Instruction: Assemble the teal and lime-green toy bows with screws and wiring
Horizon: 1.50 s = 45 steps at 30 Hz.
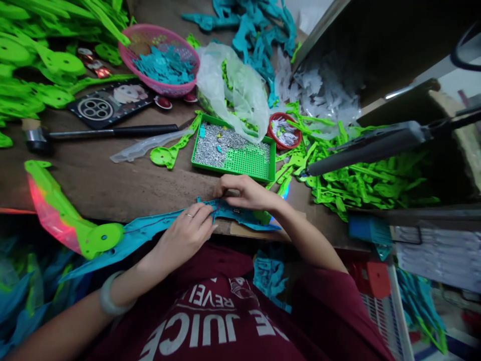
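A long blue plastic shell lies along the table's front edge, its hollow inside facing up with a thin dark wire running through it. At its left end sits a lime-green round joint with an arm, which carries a glowing red clear piece. My left hand is closed on the shell's middle and wears a ring. Just right of it, my right hand bends over the shell with fingers pinched by the wire; what sits between the fingertips is too small to make out.
A green tray of small screws stands ahead. Behind are a pink basket of blue parts and a plastic bag. A hammer and phone lie left. An electric screwdriver hangs at right over green parts.
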{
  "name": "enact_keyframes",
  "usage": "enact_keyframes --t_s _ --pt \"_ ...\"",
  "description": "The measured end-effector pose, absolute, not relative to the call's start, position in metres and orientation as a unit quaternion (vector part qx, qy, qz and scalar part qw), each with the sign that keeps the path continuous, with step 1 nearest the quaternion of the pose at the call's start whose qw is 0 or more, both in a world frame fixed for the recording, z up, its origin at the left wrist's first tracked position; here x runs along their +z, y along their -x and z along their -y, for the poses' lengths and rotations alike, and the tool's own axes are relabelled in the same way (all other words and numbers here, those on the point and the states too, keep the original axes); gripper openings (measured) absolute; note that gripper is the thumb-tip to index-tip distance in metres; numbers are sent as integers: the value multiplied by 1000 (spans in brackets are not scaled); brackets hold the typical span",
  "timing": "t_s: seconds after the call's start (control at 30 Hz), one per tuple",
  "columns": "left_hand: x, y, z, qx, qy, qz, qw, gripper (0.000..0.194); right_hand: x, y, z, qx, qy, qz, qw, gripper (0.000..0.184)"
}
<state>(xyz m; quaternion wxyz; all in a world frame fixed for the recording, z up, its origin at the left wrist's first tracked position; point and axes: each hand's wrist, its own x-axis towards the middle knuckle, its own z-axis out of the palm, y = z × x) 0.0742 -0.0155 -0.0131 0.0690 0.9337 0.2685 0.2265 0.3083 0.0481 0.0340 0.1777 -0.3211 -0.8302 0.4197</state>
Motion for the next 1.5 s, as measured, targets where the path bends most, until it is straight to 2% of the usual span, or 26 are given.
enact_keyframes --t_s 0.13,0.33,0.5,0.7,0.97,1.17,1.3,1.5 --pt "-18 -72 14 238 -940 -238 57 16 30 -308 -44 369 327 852 179 23" --pt "-19 -67 8 226 -949 -212 53 18 27 -304 -37 307 326 883 139 17" --pt "-5 -84 8 165 -950 -264 35 34 28 -304 -42 368 321 861 139 8" --pt "-2 -103 8 140 -936 -321 35 23 24 -307 -52 427 332 829 142 6" --pt "-9 -87 5 183 -945 -260 71 14 16 -307 -49 416 347 825 161 7" --pt "-4 -97 3 150 -947 -280 55 29 15 -303 -47 424 355 817 163 6" --pt "0 -107 4 112 -940 -311 88 18 13 -303 -47 433 360 809 168 7" --pt "7 -112 1 45 -923 -348 156 20 8 -303 -45 435 366 806 166 8"
